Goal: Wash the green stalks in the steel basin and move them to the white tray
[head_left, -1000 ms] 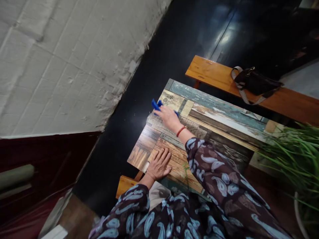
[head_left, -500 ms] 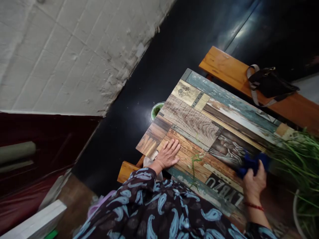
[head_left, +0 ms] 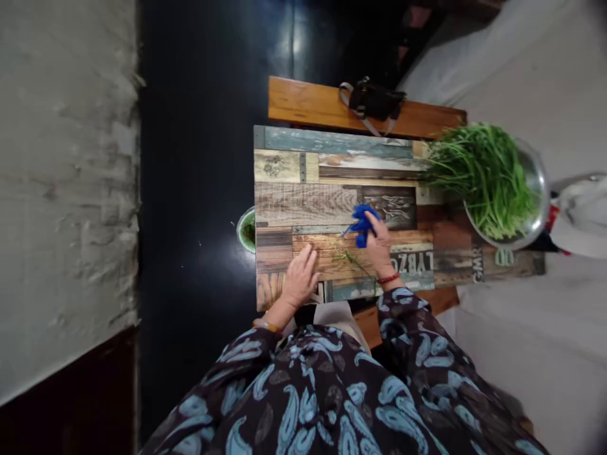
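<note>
My left hand (head_left: 301, 278) lies flat on the patchwork-print wooden table (head_left: 303, 205), fingers stretched out and holding nothing. Bunched in my right hand (head_left: 378, 248) is a crumpled blue cloth (head_left: 364, 221), resting on the tabletop near the middle. Between the two hands are a few thin green stalks (head_left: 349, 256). To the right, a large metal bowl (head_left: 539, 183) is heaped with long green leafy stalks (head_left: 493, 183), some hanging over its left rim.
Beyond the table stands an orange wooden bench (head_left: 303, 101) with a black bag (head_left: 377, 101) on it. A green-rimmed bin (head_left: 245, 230) sits on the dark floor by the table's left edge. A rough pale wall (head_left: 66, 158) rises at far left.
My view has turned and levelled, bringing the whole bowl of greens into sight. My right hand, with the blue cloth, is now closer to my left hand, which stays flat on the table.
</note>
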The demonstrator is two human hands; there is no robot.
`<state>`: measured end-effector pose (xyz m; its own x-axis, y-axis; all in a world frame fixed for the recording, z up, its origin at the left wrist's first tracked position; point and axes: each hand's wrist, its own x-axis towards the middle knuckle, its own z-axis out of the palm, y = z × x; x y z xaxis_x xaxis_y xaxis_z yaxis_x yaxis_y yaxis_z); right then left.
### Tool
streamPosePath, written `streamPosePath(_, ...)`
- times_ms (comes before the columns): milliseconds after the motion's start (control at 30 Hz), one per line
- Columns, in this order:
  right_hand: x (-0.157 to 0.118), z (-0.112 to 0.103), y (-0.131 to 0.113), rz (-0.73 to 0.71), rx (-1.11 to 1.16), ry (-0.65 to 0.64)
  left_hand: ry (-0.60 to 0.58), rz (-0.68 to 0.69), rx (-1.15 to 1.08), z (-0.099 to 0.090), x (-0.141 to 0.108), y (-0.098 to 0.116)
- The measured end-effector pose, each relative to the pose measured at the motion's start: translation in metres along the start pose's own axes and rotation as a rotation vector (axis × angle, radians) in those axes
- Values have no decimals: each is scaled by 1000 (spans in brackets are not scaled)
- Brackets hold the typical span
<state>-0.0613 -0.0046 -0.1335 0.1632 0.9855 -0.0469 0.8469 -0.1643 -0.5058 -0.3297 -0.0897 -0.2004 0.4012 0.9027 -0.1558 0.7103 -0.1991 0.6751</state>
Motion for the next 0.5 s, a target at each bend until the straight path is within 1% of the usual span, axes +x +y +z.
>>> streamPosePath(67,-17,-46,34,105,-16,148,37,-56,18,-22,7,-23)
streamPosePath(133,-41,-91,79,272,-86,254,58,-117,43,-35,17,-41)
streamPosePath(167,-54,-108,100,376,-123,270,55,-128,50,-38,23,-47)
streamPosePath(200,-67,-119,117,481,-160,264,50,-132,54,-37,28,-51)
streamPosePath(233,-78,-123,129,577,-198,243,47,-133,56,-35,32,-53)
streamPosePath(267,-89,-119,136,651,-239,219,49,-134,57,-32,36,-53)
streamPosePath(300,-99,-108,136,695,-282,204,54,-136,58,-28,38,-52)
streamPosePath(333,-108,-92,131,712,-323,198,60,-138,61,-24,39,-50)
streamPosePath(367,-118,-71,120,693,-359,210,63,-139,64,-22,40,-48)
streamPosePath(433,-134,-24,84,629,-343,218,69,-142,75,-19,41,-45)
streamPosePath(500,-140,22,38,622,-274,211,71,-146,88,-19,43,-41)
